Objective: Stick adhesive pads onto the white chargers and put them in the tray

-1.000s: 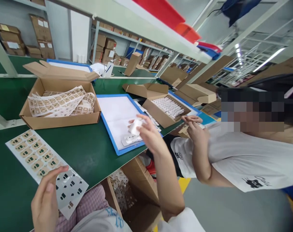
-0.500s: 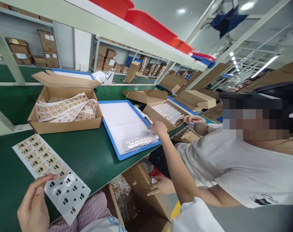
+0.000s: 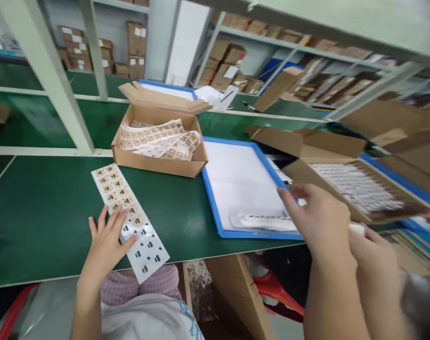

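My left hand (image 3: pixel 107 238) is open, its fingers spread flat across a sheet of stickers (image 3: pixel 139 229) on the green table. Tan stickers with dark cut-outs fill the sheet's upper part. Its lower part is mostly bare backing, overhanging the table edge. At the right, my right hand (image 3: pixel 317 219) is raised over the near right corner of a blue-rimmed tray (image 3: pixel 245 163), thumb toward the left. Motion blurs it, so its grip is unclear. Beside it in the tray lies a white strip of small pieces (image 3: pixel 261 221).
An open carton (image 3: pixel 158 165) of sticker sheets stands behind the tray's left side. Another carton (image 3: pixel 303 177) with rows of white pieces is at the right. Close beside my right arm, a co-worker's hand (image 3: pixel 373 250) holds something white. A box of scraps (image 3: pixel 232 295) stands below the table edge.
The view has swung right and down. My left hand has gone from the sheet's edge to lying spread on it. My right hand has lifted away from the tray's right side.
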Action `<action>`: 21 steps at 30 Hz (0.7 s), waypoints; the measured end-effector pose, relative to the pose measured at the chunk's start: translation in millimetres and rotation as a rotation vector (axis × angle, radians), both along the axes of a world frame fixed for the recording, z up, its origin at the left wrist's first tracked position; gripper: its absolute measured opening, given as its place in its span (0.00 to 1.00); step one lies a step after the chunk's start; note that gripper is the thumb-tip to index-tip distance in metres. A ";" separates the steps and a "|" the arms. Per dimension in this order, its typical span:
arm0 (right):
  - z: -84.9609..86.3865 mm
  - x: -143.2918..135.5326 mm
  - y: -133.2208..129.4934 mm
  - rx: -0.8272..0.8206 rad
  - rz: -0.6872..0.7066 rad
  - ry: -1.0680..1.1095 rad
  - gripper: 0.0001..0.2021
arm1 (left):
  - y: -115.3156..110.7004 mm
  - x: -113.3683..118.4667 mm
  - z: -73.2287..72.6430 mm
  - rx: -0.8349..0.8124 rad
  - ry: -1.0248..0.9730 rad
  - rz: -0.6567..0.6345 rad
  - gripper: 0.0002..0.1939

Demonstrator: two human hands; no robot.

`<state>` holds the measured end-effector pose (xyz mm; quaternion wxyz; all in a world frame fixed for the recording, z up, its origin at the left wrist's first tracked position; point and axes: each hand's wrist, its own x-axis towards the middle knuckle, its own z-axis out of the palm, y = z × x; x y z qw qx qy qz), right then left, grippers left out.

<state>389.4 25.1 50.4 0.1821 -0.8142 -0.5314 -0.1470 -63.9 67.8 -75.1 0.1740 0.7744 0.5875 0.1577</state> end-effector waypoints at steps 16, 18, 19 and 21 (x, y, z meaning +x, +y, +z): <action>-114.1 -238.5 29.2 -0.276 0.875 0.542 0.18 | -22.9 2.9 18.9 -0.021 0.075 -0.048 0.36; -117.9 -238.4 24.6 -0.263 0.861 0.548 0.19 | -17.7 2.4 18.7 -0.015 0.079 -0.066 0.36; -120.3 -238.4 23.4 -0.256 0.857 0.551 0.19 | -14.0 2.0 18.2 -0.009 0.079 -0.086 0.33; -125.3 -238.0 23.0 -0.243 0.852 0.558 0.19 | -6.4 1.1 16.7 0.004 0.071 -0.159 0.29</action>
